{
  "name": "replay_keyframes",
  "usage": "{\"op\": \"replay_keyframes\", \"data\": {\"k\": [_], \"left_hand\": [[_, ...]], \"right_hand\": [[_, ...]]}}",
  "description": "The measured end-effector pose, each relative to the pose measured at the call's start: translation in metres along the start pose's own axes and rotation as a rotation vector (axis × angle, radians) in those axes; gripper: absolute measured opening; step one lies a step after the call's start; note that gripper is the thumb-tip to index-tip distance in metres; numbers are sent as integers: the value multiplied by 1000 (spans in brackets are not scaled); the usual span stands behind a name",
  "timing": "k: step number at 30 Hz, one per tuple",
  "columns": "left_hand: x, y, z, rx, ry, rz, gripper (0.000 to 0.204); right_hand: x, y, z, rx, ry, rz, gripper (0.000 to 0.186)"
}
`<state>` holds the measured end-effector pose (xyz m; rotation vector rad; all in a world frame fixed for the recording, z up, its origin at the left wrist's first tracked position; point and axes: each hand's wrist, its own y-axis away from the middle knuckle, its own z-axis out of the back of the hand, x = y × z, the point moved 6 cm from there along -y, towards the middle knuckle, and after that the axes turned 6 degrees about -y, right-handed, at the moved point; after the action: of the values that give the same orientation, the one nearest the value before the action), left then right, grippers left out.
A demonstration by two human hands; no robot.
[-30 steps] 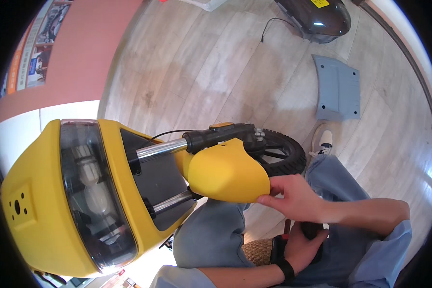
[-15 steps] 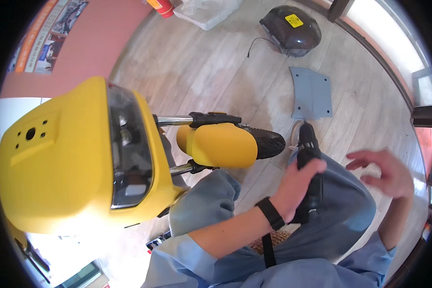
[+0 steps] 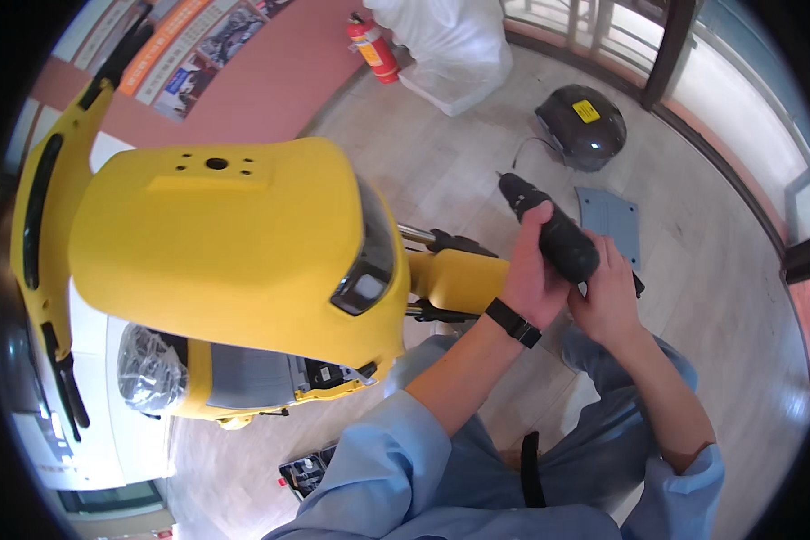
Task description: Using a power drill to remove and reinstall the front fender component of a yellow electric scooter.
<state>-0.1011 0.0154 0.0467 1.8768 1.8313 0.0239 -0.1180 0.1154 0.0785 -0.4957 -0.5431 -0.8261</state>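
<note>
A black cordless drill [image 3: 562,243] is held up in front of me, its bit pointing to the far left. My left hand [image 3: 526,274], with a black band on the wrist, is wrapped round the drill from its left side, thumb along the body. At the drill's rear and handle, my right hand [image 3: 610,297] closes on it from the right; part of the grip is hidden between the hands. Left of them stands a yellow scooter [image 3: 225,243], its yellow front fender [image 3: 466,281] just beyond my left wrist.
A grey panel [image 3: 616,216] with corner holes lies on the floor beyond my right hand. Farther off are a dark rounded case [image 3: 585,135] with a cord, a red fire extinguisher [image 3: 374,52] and white plastic wrapping [image 3: 454,72]. An open tool case [image 3: 306,472] sits near my left elbow.
The drill has risen from over my leg and swung its tip leftward. My right hand, empty before, has come in onto it. The view has shifted, showing more of the scooter.
</note>
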Motion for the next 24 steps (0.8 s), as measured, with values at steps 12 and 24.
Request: {"op": "replay_keyframes", "data": {"k": [12, 24], "left_hand": [[-24, 11, 6, -44, -1943, -468, 48], [-11, -10, 73, 56, -2738, 282, 77]], "right_hand": [[-97, -125, -7, -49, -373, -431, 49], [-167, -247, -85, 556, -480, -339, 41]]}}
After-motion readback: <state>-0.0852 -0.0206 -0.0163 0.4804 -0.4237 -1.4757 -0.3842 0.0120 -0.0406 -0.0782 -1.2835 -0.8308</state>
